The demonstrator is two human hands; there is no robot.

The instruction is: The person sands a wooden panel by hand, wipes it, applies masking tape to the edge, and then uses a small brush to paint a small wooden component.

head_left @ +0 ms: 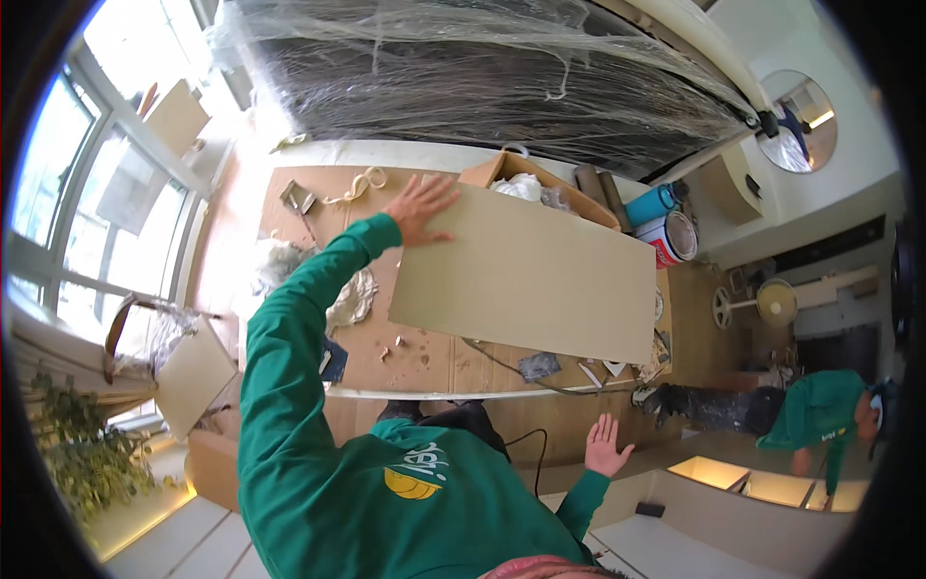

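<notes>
A large flat beige panel [531,275] lies at a slant over the cardboard-covered table [371,241]. Its near right corner reaches close to the table's front edge. My left hand [422,209] rests at the panel's far left corner, fingers spread. Away from the panel, my right hand [605,448] is raised in front of the table with its fingers stretched out and nothing in it. A dark sanding pad or scraper-like piece [539,366] sits near the panel's front edge, beside a cable [502,362].
Behind the panel stand an open cardboard box [588,206], a blue bottle [652,204] and a paint bucket [667,239]. Left are crumpled cloth [354,297], a brush-like tool [299,200] and a tape roll [368,179]. Plastic sheeting [482,77] covers the far side. Another person [820,413] bends at right.
</notes>
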